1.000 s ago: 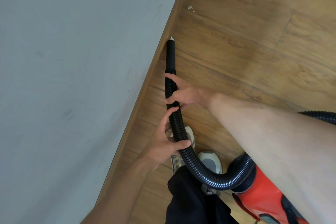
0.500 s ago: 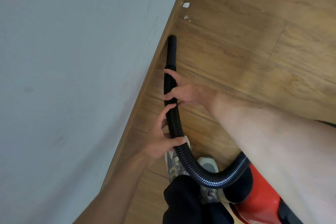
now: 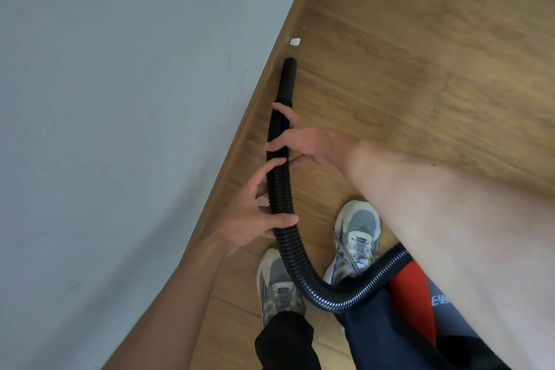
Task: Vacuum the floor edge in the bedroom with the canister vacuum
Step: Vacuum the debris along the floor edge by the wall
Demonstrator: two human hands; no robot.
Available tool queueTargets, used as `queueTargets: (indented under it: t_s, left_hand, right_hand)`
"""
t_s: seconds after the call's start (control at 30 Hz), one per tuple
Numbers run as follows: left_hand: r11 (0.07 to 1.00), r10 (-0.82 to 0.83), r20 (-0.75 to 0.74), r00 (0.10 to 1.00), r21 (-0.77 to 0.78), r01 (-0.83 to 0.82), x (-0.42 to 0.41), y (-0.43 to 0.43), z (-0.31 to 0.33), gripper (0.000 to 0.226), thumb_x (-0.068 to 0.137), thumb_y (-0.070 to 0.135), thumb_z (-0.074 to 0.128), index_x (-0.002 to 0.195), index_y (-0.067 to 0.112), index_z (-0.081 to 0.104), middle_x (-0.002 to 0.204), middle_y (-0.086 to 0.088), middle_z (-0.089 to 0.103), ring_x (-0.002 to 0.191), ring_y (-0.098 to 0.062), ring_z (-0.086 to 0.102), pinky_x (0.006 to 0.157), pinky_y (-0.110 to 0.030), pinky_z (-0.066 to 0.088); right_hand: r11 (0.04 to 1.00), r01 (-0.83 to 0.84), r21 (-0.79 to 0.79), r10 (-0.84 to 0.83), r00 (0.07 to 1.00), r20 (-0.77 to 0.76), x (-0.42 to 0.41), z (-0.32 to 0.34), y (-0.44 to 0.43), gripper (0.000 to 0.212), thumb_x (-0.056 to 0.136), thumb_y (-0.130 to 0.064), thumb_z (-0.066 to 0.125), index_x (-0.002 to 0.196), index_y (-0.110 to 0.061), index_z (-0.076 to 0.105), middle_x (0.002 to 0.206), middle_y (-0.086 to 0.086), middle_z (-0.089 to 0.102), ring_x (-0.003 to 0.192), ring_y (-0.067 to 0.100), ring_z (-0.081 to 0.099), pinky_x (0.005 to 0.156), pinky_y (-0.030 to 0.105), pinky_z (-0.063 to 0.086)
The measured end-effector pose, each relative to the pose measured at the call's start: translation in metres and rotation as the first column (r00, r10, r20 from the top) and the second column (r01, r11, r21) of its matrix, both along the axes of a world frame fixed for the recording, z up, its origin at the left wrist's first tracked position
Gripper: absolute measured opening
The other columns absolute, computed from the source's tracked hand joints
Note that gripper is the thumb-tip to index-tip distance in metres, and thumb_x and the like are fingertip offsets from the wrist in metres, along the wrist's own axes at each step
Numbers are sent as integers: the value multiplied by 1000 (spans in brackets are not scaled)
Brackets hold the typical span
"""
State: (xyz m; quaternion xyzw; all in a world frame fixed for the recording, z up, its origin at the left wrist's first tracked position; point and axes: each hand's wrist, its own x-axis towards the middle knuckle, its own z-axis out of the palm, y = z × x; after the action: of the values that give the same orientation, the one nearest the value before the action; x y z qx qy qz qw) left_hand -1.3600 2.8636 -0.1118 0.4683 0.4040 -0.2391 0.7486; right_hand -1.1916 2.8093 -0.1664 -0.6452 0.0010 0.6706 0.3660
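Left hand and right hand both grip the vacuum hose at centre frame. With one scrap swallowed, its nozzle has advanced along the skirting board and sits just below the next paper scrap.

Domestic room, home interior. Evidence: wood-look plank floor; matching wooden skirting board along plain pale grey-blue painted wall; household canister vacuum, red body, black ribbed hose; small white scraps at floor edge; person's sneakers beside skirting.
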Motion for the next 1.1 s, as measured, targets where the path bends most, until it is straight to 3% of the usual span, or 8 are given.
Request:
queueTargets:
  t_s: [0.07, 0.23, 0.4, 0.5, 0.63, 1.1]
  left_hand:
    - [1000, -20, -9, 1000, -11, 20, 3, -2, 1, 96, 73, -9, 82, 135, 55, 47, 133, -6, 52, 87, -16, 71, 67, -37, 61]
    - [999, -34, -30, 999, -27, 33, 10, -7, 3, 97, 72, -6, 84, 133, 59, 47, 136, -4, 49, 91, -20, 71, 69, -40, 62]
    - [1000, -11, -58, 998, -14, 10, 21, -8, 3, 98, 72, -9, 82, 134, 57, 46, 134, -4, 49, 95, -24, 70, 70, -41, 62]
    - [1000, 6, -68, 998, 12, -6, 29, -10, 3, 99, 73, -11, 81, 135, 56, 45, 132, -3, 50, 90, -19, 71, 68, -38, 62]
    - [999, 29, -61, 998, 25, -28, 39, -16, 2, 99, 73, -13, 80, 137, 54, 43, 131, 0, 50, 86, -15, 71, 65, -32, 61]
    - [998, 58, -29, 998, 30, -57, 79, -21, -7, 97, 73, -9, 81, 133, 58, 45, 131, -1, 51, 85, -13, 70, 67, -33, 61]
  right_hand:
    - [1000, 6, -8, -6, 1000, -9, 3, 1, -4, 94, 87, -1, 69, 153, -48, 20, 128, 0, 50, 103, 16, 61, 61, 27, 58]
    - [1000, 14, 0, -14, 1000, -23, 10, -1, -13, 93, 88, 0, 69, 153, -48, 22, 106, -12, 51, 94, 8, 58, 66, 27, 59]
    - [1000, -2, 10, 2, 1000, -6, 19, -2, -8, 94, 87, 1, 69, 153, -47, 23, 106, -10, 51, 95, 11, 59, 78, 36, 61]
    - [999, -35, 11, 35, 999, 9, 25, -3, -4, 94, 86, 1, 69, 152, -49, 23, 108, -7, 52, 96, 14, 61, 84, 41, 60]
    - [998, -62, 18, 62, 998, 29, 34, -5, -4, 94, 86, -1, 70, 151, -50, 23, 110, -7, 51, 99, 15, 61, 80, 37, 61]
    - [996, -84, 13, 83, 995, 57, 77, -7, -2, 93, 86, 0, 68, 151, -50, 25, 110, -5, 53, 94, 13, 62, 69, 29, 60]
